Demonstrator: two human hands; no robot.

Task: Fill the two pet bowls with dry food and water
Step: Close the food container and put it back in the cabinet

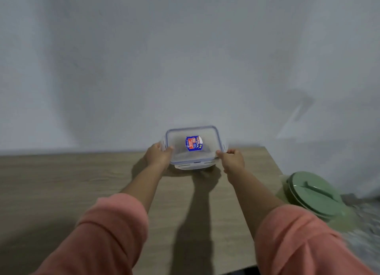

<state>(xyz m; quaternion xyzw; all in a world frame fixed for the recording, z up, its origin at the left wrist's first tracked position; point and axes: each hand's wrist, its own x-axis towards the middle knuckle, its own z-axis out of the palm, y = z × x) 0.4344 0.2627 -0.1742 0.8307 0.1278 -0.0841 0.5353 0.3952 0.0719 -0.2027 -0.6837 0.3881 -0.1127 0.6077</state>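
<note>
A clear plastic lid with a blue rim and a blue-and-red sticker is tilted up toward the wall, held over a white-looking container base on the wooden table. My left hand grips the lid's left side flap. My right hand pinches its right edge. The base is mostly hidden under the lid, and its contents cannot be seen. No pet bowl that I can recognise is in view.
A green round lidded vessel with a pale spout stands off the table's right edge, low down on a mottled grey floor. A grey wall rises right behind the table. Both sleeves are pink.
</note>
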